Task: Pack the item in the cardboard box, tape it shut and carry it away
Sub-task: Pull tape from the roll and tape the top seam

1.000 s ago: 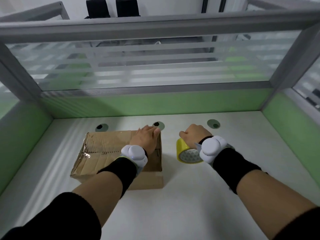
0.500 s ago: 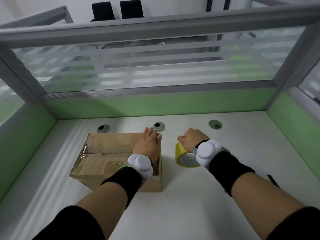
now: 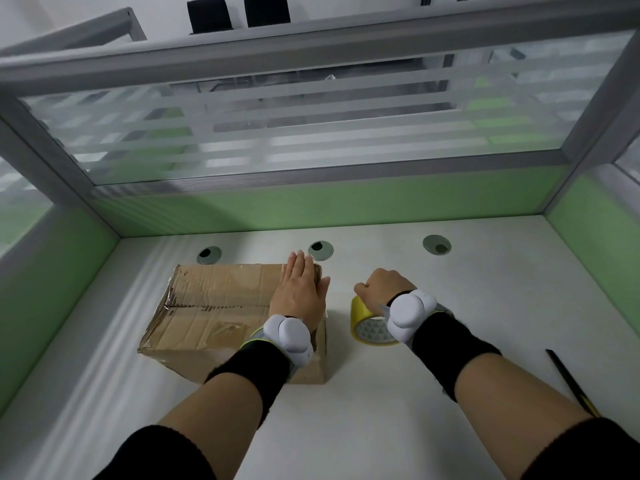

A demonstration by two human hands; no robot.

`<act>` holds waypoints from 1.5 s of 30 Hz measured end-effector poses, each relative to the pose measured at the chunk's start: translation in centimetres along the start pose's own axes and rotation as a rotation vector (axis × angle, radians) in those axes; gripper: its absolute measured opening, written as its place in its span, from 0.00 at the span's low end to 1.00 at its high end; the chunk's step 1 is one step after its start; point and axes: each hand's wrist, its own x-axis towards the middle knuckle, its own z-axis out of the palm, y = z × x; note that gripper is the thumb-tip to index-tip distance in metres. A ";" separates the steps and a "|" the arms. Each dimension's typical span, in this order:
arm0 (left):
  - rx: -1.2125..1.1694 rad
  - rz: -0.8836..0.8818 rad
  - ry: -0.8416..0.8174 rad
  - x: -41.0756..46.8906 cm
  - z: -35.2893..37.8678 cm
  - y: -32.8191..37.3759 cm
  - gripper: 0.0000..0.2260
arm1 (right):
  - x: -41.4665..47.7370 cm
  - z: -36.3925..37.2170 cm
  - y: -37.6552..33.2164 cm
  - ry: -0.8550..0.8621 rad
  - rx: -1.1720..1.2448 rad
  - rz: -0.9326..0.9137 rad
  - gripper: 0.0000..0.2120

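Fingers of the left hand: extended, held together, laid flat on the right end of the box top. Fingers of the right hand: curled and clamped over the upper rim of the tape roll.

One brown corrugated cardboard box, rectangular, flaps closed, surface creased and dented, a glossy patch of clear tape on its top; it rests on the tabletop at left of centre.

One roll of yellow adhesive tape, ring-shaped, standing on edge just right of the box and apart from it, with a pale inner core.

One white matte tabletop, smooth.

Three round grey cable grommets set in a row along the far edge.

One thin black stick-like item with a yellow near end, lying at far right; what it is cannot be told.

Two white rounded wrist devices over black knitted cuffs, one per arm.

Green partition panels with frosted striped glass above, framed in grey metal.
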 end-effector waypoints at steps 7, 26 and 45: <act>0.022 0.004 -0.013 0.1 0.2 0.1 0.26 | 0.4 1.1 0.1 -0.024 0.040 0.004 0.17; 0.166 0.019 -0.134 -2.1 -0.5 1.5 0.27 | -0.2 2.6 0.0 -0.174 0.095 -0.021 0.23; 0.193 0.352 -0.218 -1.9 0.3 -4.3 0.30 | -3.0 4.8 -1.7 -0.316 0.083 -0.123 0.22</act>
